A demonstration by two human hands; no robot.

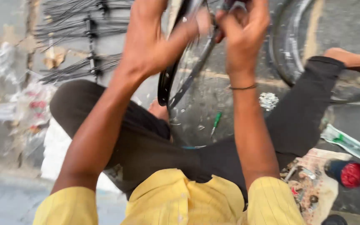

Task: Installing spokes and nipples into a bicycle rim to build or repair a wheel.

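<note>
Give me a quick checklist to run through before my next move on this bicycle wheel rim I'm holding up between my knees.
1. Left hand gripping the black wheel rim: ok.
2. Right hand pinching something small at the rim's top: cannot tell what, it is blurred.
3. Rim steadied between the knees: ok, its lower part sits between the legs.
4. Green-handled screwdriver close by: ok, on the ground between the legs.
5. Spare spoke bundles at hand: ok, lying to the left.
6. Second wheel apart from the work: ok, flat at the right.
</note>
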